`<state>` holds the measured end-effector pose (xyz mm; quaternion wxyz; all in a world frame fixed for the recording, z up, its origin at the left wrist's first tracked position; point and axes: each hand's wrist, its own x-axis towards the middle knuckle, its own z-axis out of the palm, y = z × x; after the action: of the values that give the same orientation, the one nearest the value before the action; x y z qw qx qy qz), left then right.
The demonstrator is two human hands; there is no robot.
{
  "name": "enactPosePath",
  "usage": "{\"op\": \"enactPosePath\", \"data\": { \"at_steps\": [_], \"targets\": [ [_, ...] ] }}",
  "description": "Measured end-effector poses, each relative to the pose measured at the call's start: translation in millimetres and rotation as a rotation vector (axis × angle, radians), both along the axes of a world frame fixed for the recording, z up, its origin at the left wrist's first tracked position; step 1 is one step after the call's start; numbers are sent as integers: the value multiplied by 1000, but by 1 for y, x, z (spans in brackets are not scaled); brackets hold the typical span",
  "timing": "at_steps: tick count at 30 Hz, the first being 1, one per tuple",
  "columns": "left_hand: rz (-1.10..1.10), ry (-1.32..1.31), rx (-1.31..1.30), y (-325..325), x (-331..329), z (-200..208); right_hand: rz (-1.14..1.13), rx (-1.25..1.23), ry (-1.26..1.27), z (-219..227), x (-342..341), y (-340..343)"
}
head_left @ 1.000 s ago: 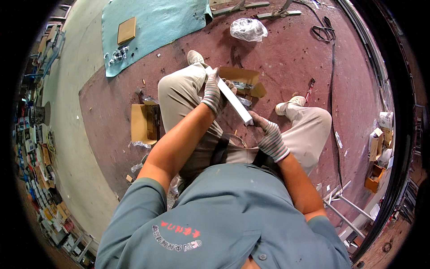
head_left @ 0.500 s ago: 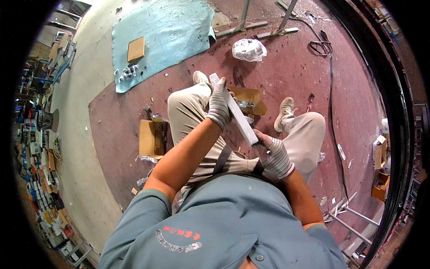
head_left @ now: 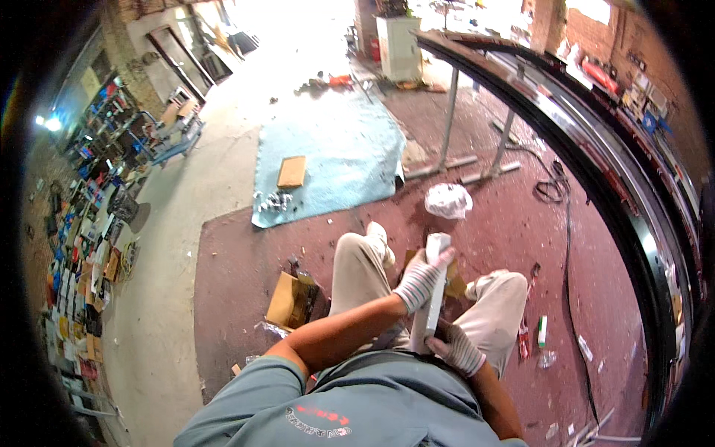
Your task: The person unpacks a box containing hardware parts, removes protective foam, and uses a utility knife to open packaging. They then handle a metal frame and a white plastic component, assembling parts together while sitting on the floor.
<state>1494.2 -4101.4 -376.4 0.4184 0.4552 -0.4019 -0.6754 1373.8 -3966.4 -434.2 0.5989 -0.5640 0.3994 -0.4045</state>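
Head view, white bar (head_left: pixel 431 310), fingers (head_left: pixel 445 257) gripping near ends

Your gloved left hand (head_left: pixel 423 279) gripped the white bar (head_left: pixel 430 313) near its upper end; right hand (head_left: pixel 457 349) at its lower end. Cardboard box (head_left: pixel 281 299) lay leftward, blue mat (head_left: pixel 350 164) ahead.

In both hands (head_left: pixel 422 281), between the legs (head_left: pixel 356 276), a bar (head_left: pixel 428 319). Behind the bar, on the floor (head_left: pixel 242 261), a box (head_left: pixel 455 283). Left of the legs, another box (head_left: pixel 282 299). Farther ahead, a mat (head_left: pixel 350 160) with a flat piece (head_left: pixel 292 172) on it. Right of the mat, a bag (head_left: pixel 448 201). Farther right, a cord (head_left: pixel 568 261).
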Motion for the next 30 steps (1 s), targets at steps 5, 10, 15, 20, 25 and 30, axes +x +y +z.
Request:
{"op": "enactPosePath", "data": {
  "at_steps": [5,10,15,20,25,30],
  "targets": [
    [6,-204,-293,8,-4,-26,112,204,203,14,2,12],
    [-109,-296,-191,19,-1,-18,-43,-47,174,8,11,23],
    [-170,-61,-176,20,3,37,-10,162,5,32,-1,17],
    [-152,185,-266,17,-15,35,-278,164,-201,49,12,25],
    [-175,289,-168,13,-33,24,-415,397,-213,9,6,33],
    [-236,451,-165,-18,-41,-8,-526,338,-163,7,-13,34]
  ]
}}
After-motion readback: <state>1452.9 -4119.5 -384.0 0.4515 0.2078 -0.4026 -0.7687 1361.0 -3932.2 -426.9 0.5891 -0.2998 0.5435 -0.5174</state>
